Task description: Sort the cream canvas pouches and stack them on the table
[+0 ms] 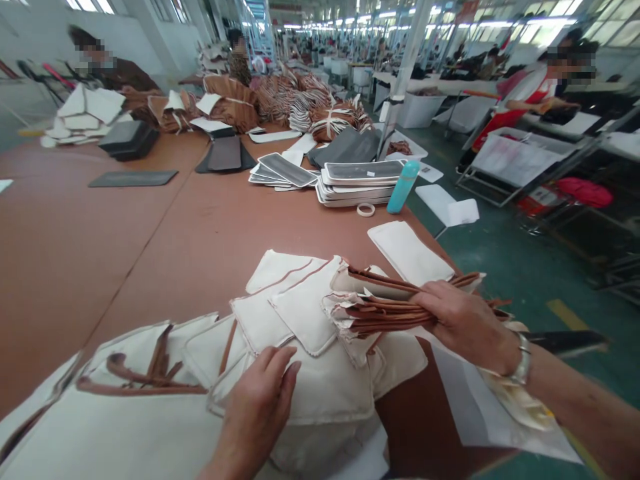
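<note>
My right hand (457,323), with a bracelet at its wrist, grips a stack of brown and cream pieces (383,313) near the table's right edge. Cream pieces with brown edging (307,307) lie overlapping in front of me, below and left of that stack. Over them is my left hand (263,393), its thumb and fingers held close to each other near a cream piece's corner; whether anything is between them is too small to tell. A larger cream item with brown straps (145,427) spreads across the lower left.
Across the brown table (165,267) stand stacked grey panels (357,190), a turquoise bottle (403,187), a tape roll (365,210) and brown bundles (230,100). One white panel (410,253) lies by the right edge. People work at the far left and right.
</note>
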Motion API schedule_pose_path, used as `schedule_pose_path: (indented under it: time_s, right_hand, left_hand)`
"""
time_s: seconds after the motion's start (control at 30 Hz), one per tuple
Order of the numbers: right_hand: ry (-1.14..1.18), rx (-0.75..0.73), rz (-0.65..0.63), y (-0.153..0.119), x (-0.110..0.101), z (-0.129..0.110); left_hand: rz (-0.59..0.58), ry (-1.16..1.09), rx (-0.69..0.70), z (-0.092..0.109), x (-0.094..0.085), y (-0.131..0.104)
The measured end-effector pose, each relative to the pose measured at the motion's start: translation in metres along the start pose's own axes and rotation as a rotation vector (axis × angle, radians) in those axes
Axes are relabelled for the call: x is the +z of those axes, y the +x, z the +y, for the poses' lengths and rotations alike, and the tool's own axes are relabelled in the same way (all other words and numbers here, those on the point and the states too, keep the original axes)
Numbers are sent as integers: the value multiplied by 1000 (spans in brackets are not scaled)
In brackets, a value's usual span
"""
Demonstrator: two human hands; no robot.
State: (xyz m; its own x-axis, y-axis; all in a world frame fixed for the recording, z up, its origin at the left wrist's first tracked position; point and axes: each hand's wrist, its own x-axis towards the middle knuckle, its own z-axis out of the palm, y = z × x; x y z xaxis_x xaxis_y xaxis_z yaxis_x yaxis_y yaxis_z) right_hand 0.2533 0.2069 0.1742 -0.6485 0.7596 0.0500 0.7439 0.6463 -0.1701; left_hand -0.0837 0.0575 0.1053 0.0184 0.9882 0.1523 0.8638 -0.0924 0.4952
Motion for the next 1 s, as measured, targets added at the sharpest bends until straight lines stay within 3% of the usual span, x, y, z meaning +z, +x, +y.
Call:
schedule_pose_path:
  time_s: [0.2, 0.4, 0.7, 0.87, 1.0]
  right_hand:
    - [33, -20, -2, -1, 3, 3]
    - [26, -16, -22, -4, 2, -2]
    - [80, -63, -124, -7, -11, -9]
    - [143, 10, -158, -3, -26, 13]
    - [153, 10, -188, 27, -33, 44]
  left_hand:
    - [12, -155, 18, 2, -6, 23]
    - [61, -294, -55, 6, -9, 42]
    - [19, -366, -144, 2, 6, 58]
    - [-58, -322, -154, -5, 19, 49]
    - [30, -165, -126, -20, 29, 47]
